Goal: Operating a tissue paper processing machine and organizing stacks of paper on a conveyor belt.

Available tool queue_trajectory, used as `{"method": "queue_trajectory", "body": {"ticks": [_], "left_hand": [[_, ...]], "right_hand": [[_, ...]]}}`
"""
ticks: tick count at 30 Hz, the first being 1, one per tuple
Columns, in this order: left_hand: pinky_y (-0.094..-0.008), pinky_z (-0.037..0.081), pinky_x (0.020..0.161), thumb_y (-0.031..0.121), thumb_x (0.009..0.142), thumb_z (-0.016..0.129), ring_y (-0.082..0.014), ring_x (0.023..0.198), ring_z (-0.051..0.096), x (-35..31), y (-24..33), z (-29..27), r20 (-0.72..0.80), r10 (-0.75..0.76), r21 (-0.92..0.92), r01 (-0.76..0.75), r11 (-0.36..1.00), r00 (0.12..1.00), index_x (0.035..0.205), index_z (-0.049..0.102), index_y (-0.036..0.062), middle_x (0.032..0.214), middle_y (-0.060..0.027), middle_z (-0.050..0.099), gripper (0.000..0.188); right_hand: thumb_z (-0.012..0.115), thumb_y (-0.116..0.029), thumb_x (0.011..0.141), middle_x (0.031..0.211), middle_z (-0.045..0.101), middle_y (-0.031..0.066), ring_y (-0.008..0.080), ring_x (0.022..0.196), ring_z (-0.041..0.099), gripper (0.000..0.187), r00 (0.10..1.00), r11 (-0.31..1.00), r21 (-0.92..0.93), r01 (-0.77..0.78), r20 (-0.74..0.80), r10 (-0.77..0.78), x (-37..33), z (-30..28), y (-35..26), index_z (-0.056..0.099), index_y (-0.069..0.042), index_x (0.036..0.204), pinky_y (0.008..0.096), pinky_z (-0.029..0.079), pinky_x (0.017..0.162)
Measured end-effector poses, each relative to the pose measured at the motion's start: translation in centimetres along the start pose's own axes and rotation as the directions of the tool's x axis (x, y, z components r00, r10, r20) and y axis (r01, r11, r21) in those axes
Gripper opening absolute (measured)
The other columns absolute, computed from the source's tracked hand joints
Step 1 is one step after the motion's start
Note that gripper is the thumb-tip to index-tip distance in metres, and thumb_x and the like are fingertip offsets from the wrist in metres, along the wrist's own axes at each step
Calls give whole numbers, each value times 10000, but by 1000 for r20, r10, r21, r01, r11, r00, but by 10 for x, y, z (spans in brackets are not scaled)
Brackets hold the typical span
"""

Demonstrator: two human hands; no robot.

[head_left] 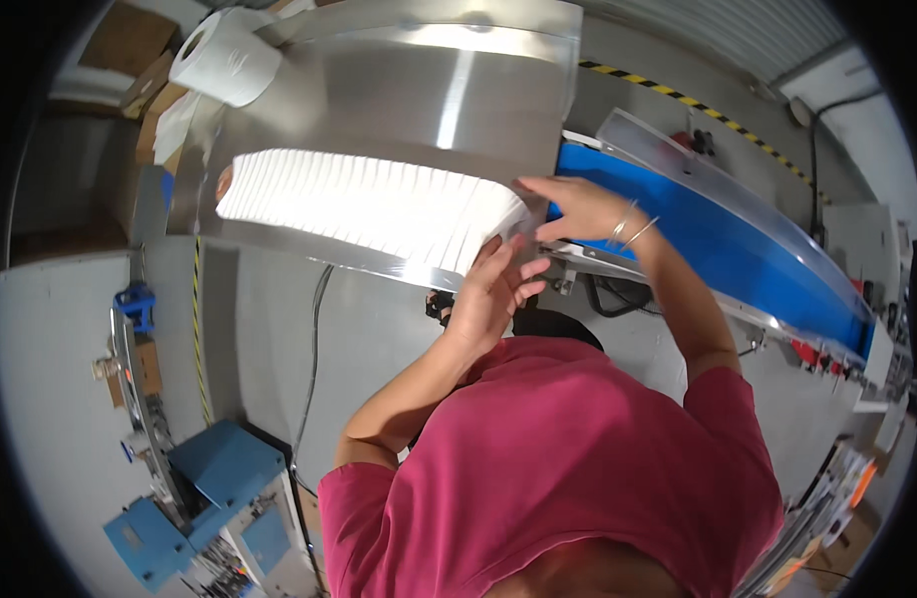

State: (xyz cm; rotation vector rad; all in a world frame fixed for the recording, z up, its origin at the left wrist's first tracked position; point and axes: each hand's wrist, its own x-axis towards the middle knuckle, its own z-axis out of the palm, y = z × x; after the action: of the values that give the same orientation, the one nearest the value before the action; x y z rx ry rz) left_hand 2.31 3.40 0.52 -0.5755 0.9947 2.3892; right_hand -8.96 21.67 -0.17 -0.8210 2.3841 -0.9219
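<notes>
A long row of white, thin, overlapping pieces [359,204] lies along the steel table [379,100]; I cannot make out what kind they are. At the row's right end my left hand [486,299] has its fingers apart, the fingertips at or just beside the last pieces. My right hand [588,209] is open too, thumb and fingers stretched leftward over the joint between the table and the blue conveyor belt [698,234]. Nothing shows in either hand. Whether the left fingertips touch the end piece is hard to tell.
A big white roll [226,58] stands at the table's far left corner. Beside the row's left end is a small brown thing [224,183]. A clear guard [738,179] runs along the belt's far side. Blue-grey machine parts [227,463] stand at the lower left.
</notes>
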Motion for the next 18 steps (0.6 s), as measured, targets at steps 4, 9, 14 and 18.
{"method": "queue_trajectory", "body": {"ticks": [4, 9, 14, 18], "left_hand": [[-346, 487, 751, 208, 878, 644, -208, 909, 602, -24, 7, 17, 141, -80, 664, -35, 747, 987, 1113, 574, 31, 916, -66, 653, 303], [-483, 301, 983, 173, 768, 701, -372, 1210, 415, -11, 10, 27, 649, 562, 748, -295, -595, 513, 1218, 532, 5, 1281, -212, 465, 509], [-494, 310, 978, 109, 800, 654, -403, 1217, 395, 10, 10, 5, 631, 564, 759, -272, -591, 533, 1205, 544, -22, 1303, -208, 456, 439], [-464, 345, 972, 45, 810, 640, -381, 1192, 440, 10, 9, 5, 627, 584, 769, -287, -571, 516, 1137, 611, 4, 1258, -188, 509, 331]], "right_hand": [[712, -125, 742, 1226, 545, 148, 333, 1064, 552, 556, 919, 989, -29, 144, -365, -145, -16, 44, 17, 502, -39, 1249, 369, 464, 893], [695, -103, 755, 1214, 540, 138, 321, 1014, 582, 484, 909, 993, 111, -37, -409, 80, -18, 61, 12, 542, -55, 1211, 361, 496, 847], [691, -91, 751, 1192, 551, 138, 337, 1029, 576, 475, 896, 994, 110, 17, -443, 34, -9, 72, 18, 550, -68, 1204, 377, 501, 843], [698, -78, 739, 1128, 572, 121, 306, 939, 604, 485, 889, 999, 42, 18, -457, 3, -13, 64, 13, 548, -67, 1201, 349, 516, 797]]}}
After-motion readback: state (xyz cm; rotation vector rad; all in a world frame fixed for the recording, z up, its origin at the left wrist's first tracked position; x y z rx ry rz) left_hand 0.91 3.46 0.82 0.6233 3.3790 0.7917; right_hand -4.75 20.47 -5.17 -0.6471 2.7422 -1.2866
